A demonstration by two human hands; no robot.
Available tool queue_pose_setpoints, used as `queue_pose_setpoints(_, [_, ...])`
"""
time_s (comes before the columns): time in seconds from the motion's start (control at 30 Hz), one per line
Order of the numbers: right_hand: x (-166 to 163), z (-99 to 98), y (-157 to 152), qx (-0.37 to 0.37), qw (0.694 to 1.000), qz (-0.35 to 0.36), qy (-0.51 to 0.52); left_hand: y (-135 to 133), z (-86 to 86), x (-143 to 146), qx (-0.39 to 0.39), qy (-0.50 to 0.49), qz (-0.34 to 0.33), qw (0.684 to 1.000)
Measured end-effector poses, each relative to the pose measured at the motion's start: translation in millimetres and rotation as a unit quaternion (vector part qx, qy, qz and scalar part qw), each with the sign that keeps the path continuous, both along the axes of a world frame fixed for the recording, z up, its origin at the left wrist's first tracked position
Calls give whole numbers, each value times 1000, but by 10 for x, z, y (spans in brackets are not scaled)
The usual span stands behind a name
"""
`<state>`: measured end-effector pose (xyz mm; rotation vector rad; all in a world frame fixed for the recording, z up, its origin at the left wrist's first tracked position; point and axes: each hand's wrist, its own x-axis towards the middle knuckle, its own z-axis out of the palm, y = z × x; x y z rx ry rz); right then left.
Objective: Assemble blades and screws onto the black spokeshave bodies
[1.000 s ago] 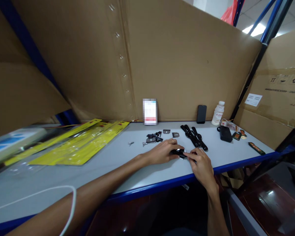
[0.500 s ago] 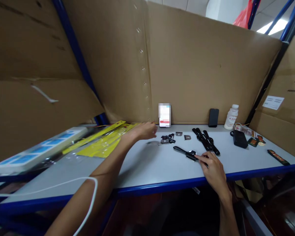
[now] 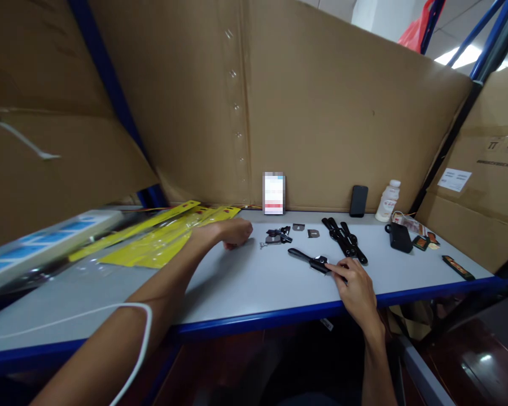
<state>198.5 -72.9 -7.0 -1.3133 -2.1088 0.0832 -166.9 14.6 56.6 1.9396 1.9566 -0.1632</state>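
Observation:
On the tabletop, my right hand (image 3: 355, 285) is closed round the right handle of a black spokeshave (image 3: 319, 264), the index finger stretched along its middle. The spokeshave's left handle points away from me to the left. My left hand (image 3: 237, 232) rests low over the table left of the small parts, its fingers curled together; whatever they pinch is hidden. Beside it lie small screws (image 3: 263, 245) and a pile of dark metal parts (image 3: 279, 235). Two grey blades (image 3: 298, 227) lie apart behind the pile. Several more black spokeshaves (image 3: 342, 237) are heaped beyond my right hand.
Yellow-carded plastic packages (image 3: 169, 237) and a white box with blue panels (image 3: 46, 242) lie left. A lit phone (image 3: 274, 193) leans on the cardboard wall (image 3: 322, 113). Farther right stand a dark phone (image 3: 358, 201) and a white bottle (image 3: 388, 201), near a black case (image 3: 400, 238).
My left hand has drawn a little left and down, away from the parts pile, its fingers more curled. My right hand stays on the spokeshave. The whole view has shifted slightly.

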Motion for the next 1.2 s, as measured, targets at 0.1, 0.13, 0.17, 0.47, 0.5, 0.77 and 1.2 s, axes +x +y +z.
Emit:
queue_pose_setpoints(0.1, [-9, 9, -10, -2, 1000, 0, 6, 1, -4, 22, 25, 35, -28, 999])
queue_pose_setpoints(0.13, [-12, 12, -12, -3, 1000, 2, 8, 2, 1, 33, 44, 50, -42, 997])
queue_pose_setpoints(0.17, [-13, 14, -13, -4, 1000, 3, 9, 1, 12, 49, 68, 63, -54, 994])
queue_pose_setpoints(0.47, [-35, 16, -29, 3, 1000, -8, 2, -269, 160, 738, 256, -119, -228, 932])
queue_pose_setpoints(0.5, [-42, 23, -38, 1, 1000, -8, 3, -309, 135, 861, 268, -148, -242, 921])
queue_pose_setpoints(0.77, [-84, 68, -80, -6, 1000, -6, 9, -474, -248, 1489, 332, -182, -316, 870])
queue_pose_setpoints(1.2, [-95, 62, -89, -13, 1000, -7, 11, -494, -362, 1551, 369, -34, -393, 842])
